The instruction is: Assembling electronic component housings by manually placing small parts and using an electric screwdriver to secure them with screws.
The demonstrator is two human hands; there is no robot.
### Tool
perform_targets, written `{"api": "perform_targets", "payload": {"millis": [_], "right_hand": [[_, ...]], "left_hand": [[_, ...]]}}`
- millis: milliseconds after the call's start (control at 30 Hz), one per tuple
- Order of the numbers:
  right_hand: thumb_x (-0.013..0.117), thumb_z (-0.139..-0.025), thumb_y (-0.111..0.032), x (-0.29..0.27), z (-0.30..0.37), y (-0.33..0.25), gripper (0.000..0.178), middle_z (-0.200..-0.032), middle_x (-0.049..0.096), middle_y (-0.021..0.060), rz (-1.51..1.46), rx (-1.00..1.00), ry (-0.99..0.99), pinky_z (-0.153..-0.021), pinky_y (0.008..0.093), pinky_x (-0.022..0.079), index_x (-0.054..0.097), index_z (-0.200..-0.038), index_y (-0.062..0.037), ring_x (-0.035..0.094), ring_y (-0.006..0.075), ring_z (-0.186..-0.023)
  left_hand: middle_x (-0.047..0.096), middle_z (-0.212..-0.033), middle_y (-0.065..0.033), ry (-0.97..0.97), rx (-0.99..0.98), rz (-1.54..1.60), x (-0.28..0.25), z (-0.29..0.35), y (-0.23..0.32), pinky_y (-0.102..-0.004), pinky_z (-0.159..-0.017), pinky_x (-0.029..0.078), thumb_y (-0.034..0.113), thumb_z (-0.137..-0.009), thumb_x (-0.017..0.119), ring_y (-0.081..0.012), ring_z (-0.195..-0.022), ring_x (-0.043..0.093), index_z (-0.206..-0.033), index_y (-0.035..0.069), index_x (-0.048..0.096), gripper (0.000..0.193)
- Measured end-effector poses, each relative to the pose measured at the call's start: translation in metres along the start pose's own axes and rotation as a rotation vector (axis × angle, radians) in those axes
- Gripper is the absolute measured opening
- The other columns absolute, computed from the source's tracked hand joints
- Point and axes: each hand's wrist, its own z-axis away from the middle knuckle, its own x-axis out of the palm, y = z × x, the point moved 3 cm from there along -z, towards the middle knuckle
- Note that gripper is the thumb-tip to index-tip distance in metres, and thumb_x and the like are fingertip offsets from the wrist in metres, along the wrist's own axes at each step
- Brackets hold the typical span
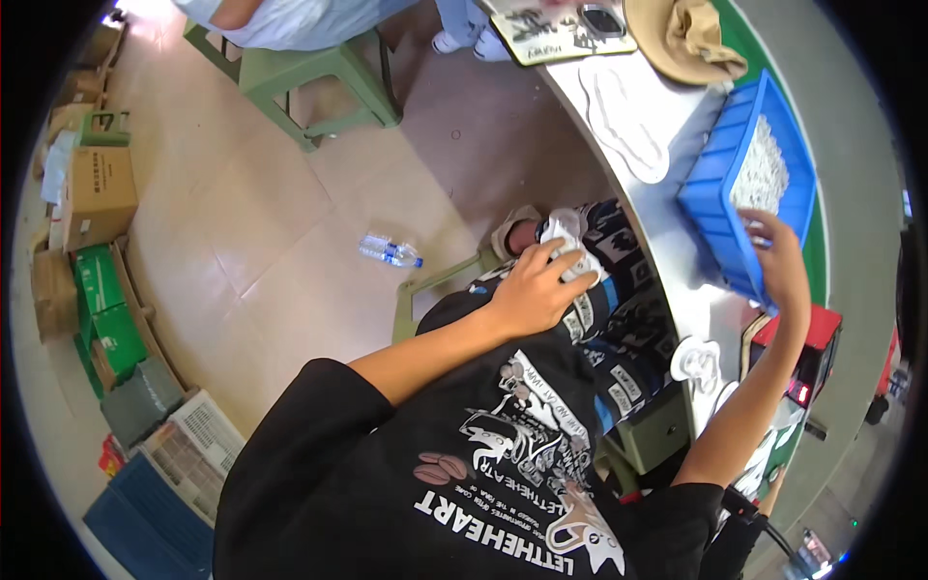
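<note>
My left hand (537,292) is closed around a crumpled white, partly see-through thing (566,242), held above my lap; the fingers cover much of it. On the right, a blue plastic bin (710,169) on the table holds a heap of small white pieces (762,172). My right hand (771,253) reaches over the near part of this bin, beside the heap. Its fingers are bent and close together, and whatever they pinch is too small or hidden to name.
A white looped cord (623,126) and a coiled white cord (698,363) lie on the metal tabletop (667,227). Farther back are a tan hat (688,41) and a tray with a phone (601,21). A red device (817,338) stands near my right forearm. A plastic bottle (391,251) lies on the floor.
</note>
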Motion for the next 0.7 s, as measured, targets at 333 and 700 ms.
{"api": "perform_targets", "payload": {"millis": [333,700], "right_hand": [[0.069,-0.086,-0.008,0.009,-0.005,-0.004,0.016,-0.079,0.072,0.0187,0.141,-0.148,0.2,-0.072,0.0382,0.057,0.073,-0.097,0.0033,0.072,0.0252,-0.074],[0.071,-0.09,-0.014,-0.006,-0.027,0.007,0.019,-0.09,0.074,0.0219,-0.095,-0.069,0.618,-0.077,0.0416,0.057,0.077,-0.101,0.0002,0.073,0.0364,-0.082]], "left_hand": [[0.069,-0.121,-0.018,0.143,0.456,0.198,-0.117,-0.053,0.087,-0.0596,-0.094,0.052,0.012,-0.075,0.075,-0.0453,-0.119,0.06,-0.102,0.012,0.079,0.027],[0.063,-0.127,-0.0199,-0.018,0.313,-0.246,0.019,-0.109,0.135,-0.05,-0.089,0.048,0.011,-0.082,0.063,-0.0425,-0.115,0.056,-0.118,0.01,0.073,0.037]]}}
